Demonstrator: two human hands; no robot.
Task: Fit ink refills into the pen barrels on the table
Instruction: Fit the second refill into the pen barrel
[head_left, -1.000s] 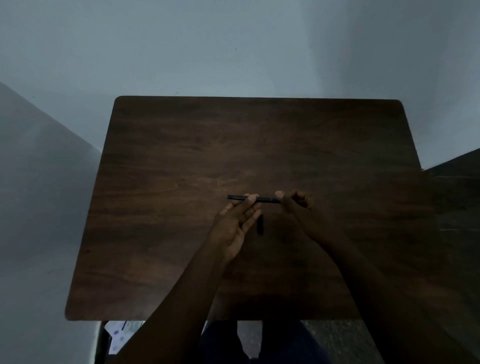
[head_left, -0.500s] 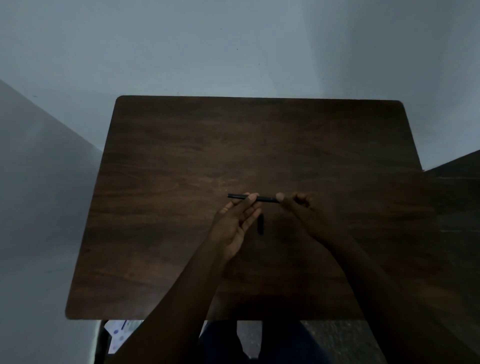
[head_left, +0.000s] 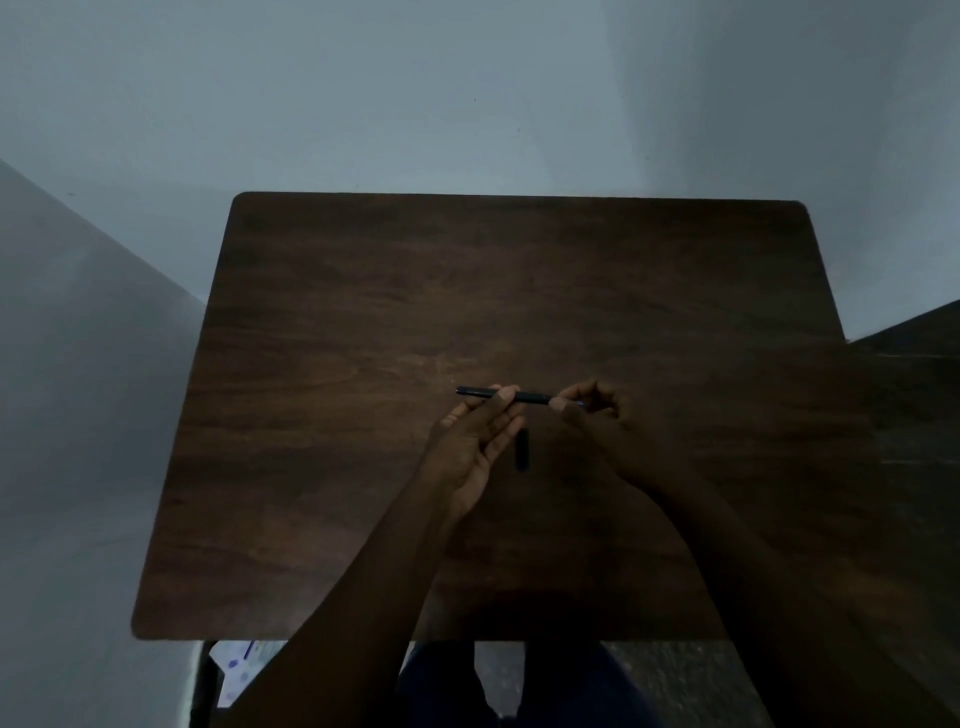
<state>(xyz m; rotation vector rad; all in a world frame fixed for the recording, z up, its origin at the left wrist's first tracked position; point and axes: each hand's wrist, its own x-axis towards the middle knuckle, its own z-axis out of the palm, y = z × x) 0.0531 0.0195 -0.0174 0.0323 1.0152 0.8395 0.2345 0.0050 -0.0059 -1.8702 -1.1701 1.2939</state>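
A thin dark pen barrel (head_left: 524, 397) is held level over the middle of the dark wooden table (head_left: 363, 338). My left hand (head_left: 475, 441) pinches it near its left half, and its left tip sticks out past my fingers. My right hand (head_left: 597, 421) grips its right end with thumb and forefinger. A short dark pen part, perhaps a cap (head_left: 521, 450), lies on the table just below the barrel, between my hands. The light is dim, and I cannot make out a refill.
The table stands against a pale wall. A dark surface (head_left: 914, 374) adjoins its right side. Papers (head_left: 239, 670) lie on the floor under the near left corner. My knees show below the near edge.
Both hands have stayed almost still on the barrel. My right fingers have shifted slightly at its right end.
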